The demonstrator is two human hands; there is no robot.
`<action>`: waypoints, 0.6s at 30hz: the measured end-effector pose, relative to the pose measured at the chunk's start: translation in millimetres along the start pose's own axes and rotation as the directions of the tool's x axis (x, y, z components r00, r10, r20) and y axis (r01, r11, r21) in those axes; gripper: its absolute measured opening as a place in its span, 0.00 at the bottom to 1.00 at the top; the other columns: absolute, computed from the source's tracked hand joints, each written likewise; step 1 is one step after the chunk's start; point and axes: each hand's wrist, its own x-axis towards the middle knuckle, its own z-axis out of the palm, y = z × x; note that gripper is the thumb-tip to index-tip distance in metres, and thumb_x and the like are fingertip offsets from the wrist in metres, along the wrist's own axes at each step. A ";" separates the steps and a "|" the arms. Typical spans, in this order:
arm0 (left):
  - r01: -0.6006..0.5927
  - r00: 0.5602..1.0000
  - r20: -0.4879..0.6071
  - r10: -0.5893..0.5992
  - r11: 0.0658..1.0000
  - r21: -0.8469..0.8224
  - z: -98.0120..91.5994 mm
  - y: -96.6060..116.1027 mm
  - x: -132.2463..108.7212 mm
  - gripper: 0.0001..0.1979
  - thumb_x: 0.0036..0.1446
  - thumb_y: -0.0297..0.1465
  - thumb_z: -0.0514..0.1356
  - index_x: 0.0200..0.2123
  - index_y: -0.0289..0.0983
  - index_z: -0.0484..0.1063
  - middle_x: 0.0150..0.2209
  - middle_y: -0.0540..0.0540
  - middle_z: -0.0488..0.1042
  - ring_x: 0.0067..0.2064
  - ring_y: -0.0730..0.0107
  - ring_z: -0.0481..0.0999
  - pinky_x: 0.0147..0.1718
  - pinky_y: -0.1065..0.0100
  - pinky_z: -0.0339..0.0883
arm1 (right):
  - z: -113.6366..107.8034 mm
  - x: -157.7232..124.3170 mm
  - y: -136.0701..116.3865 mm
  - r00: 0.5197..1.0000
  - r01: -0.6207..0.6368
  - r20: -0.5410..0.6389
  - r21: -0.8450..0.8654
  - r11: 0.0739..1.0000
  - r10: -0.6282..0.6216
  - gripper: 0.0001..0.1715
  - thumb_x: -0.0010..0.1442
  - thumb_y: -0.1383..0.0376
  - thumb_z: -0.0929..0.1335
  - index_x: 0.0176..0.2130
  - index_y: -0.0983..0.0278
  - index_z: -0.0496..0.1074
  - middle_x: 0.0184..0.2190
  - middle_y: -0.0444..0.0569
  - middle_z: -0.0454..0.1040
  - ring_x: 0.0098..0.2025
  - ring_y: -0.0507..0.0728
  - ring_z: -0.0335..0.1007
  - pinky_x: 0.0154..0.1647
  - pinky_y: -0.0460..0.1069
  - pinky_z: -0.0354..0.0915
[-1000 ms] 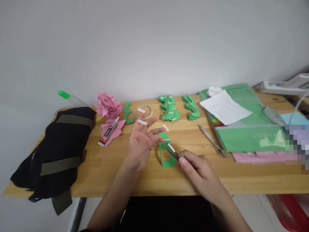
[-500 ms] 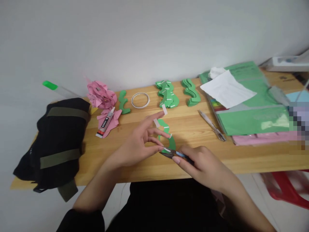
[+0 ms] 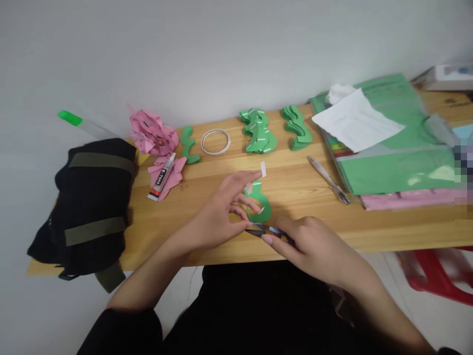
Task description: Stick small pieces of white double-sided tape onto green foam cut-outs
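Note:
My left hand (image 3: 219, 212) hovers over the table's front part, thumb and a finger pinched on a small strip of white tape beside the blades. Another white tape strip (image 3: 263, 169) clings to the index fingertip, and more short bits sit on other fingers. In my right hand (image 3: 312, 246) is a pair of dark scissors (image 3: 273, 230) with a blue mark, its blades parted around or beside the pinched tape; I cannot tell which. Beneath the left fingers lies a wavy green paper piece (image 3: 264, 203) with a white strip near its top.
Behind lie a tape roll (image 3: 216, 142), stacked green pieces (image 3: 260, 133), more green pieces (image 3: 296, 127) and a single one (image 3: 189, 145). Left are pink paper (image 3: 153, 133), a glue tube (image 3: 161, 177) and a black bag (image 3: 96, 202). Right are a pen (image 3: 328, 180) and green sheets (image 3: 391, 172).
The view has shifted, so the table sits higher. The scissors have moved off the green piece's lower edge to just below it. Both hands keep nearly the same pose.

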 end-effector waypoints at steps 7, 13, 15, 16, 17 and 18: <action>-0.012 1.000 0.003 0.012 1.000 0.004 4.8 -1.3 -1.1 0.40 0.48 0.16 0.61 0.61 0.54 0.61 0.62 0.43 0.58 0.42 0.69 0.79 0.32 0.73 0.74 | -4.7 -4.4 -4.7 1.000 0.010 -0.024 0.084 0.996 -0.008 0.18 0.65 0.53 0.63 0.32 0.62 0.73 0.16 0.42 0.66 0.17 0.51 0.58 0.22 0.48 0.46; 0.029 0.997 -0.055 -0.044 0.966 -0.256 0.2 -7.8 -2.0 0.42 0.46 0.20 0.68 0.62 0.52 0.60 0.62 0.40 0.61 0.42 0.68 0.79 0.31 0.74 0.74 | -7.3 -15.5 8.8 0.999 0.031 0.011 0.218 0.975 -0.034 0.19 0.58 0.51 0.70 0.25 0.61 0.68 0.15 0.39 0.62 0.17 0.50 0.56 0.21 0.47 0.47; 0.025 0.993 -0.100 -0.062 0.939 -0.343 -1.4 -9.7 -3.3 0.43 0.44 0.21 0.70 0.61 0.52 0.61 0.65 0.40 0.57 0.42 0.68 0.79 0.30 0.74 0.74 | -5.5 -19.5 16.1 1.000 0.023 0.014 0.259 0.965 -0.027 0.18 0.56 0.51 0.71 0.25 0.61 0.69 0.16 0.39 0.62 0.18 0.50 0.56 0.21 0.47 0.48; 0.029 0.990 -0.114 -0.078 0.925 -0.379 -1.6 -10.2 -4.4 0.43 0.43 0.22 0.71 0.61 0.51 0.61 0.65 0.40 0.56 0.42 0.67 0.79 0.30 0.75 0.74 | -3.7 -21.1 19.0 1.000 0.015 -0.004 0.293 0.956 -0.014 0.18 0.56 0.52 0.71 0.24 0.61 0.69 0.16 0.39 0.62 0.19 0.50 0.56 0.22 0.47 0.49; 0.040 0.987 -0.125 -0.099 0.912 -0.409 -1.1 -10.3 -5.6 0.44 0.42 0.22 0.71 0.61 0.51 0.61 0.65 0.40 0.56 0.43 0.66 0.79 0.30 0.74 0.74 | -1.2 -22.0 20.7 0.999 0.009 -0.042 0.339 0.941 0.006 0.18 0.56 0.53 0.71 0.24 0.61 0.68 0.17 0.39 0.62 0.20 0.50 0.56 0.22 0.47 0.50; 0.048 0.984 -0.133 -0.117 0.898 -0.436 0.0 -10.2 -6.9 0.44 0.42 0.22 0.71 0.61 0.51 0.61 0.65 0.40 0.57 0.44 0.65 0.78 0.30 0.74 0.75 | 1.9 -22.3 21.1 0.994 0.008 -0.100 0.399 0.917 0.035 0.17 0.57 0.54 0.70 0.25 0.61 0.69 0.18 0.40 0.63 0.21 0.50 0.56 0.23 0.47 0.52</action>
